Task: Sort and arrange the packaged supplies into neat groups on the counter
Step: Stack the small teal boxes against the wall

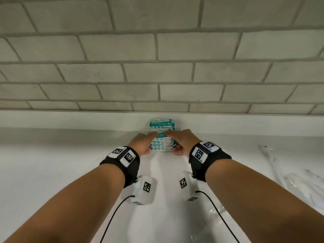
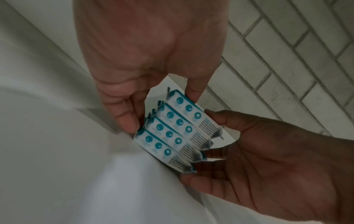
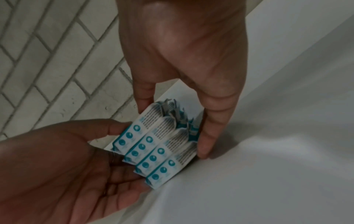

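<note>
A stack of several white-and-teal packets (image 1: 162, 137) stands on the white counter (image 1: 52, 163), right against the low white ledge under the tiled wall. My left hand (image 1: 149, 142) grips the stack's left end, thumb low at the front and forefinger over the top. My right hand (image 1: 175, 142) grips the right end the same way. The left wrist view shows the packets (image 2: 172, 130) edge-on between my left hand (image 2: 159, 106) and the right hand (image 2: 249, 151). The right wrist view shows the crimped packet ends (image 3: 159, 144) inside my right hand (image 3: 175, 129), with the left hand (image 3: 67, 159) opposite.
The grey tiled wall (image 1: 157, 50) rises straight behind the stack. Clear plastic-wrapped items (image 1: 298, 181) lie on the counter at the far right. Bare white counter spreads to the left of the hands and in front of them.
</note>
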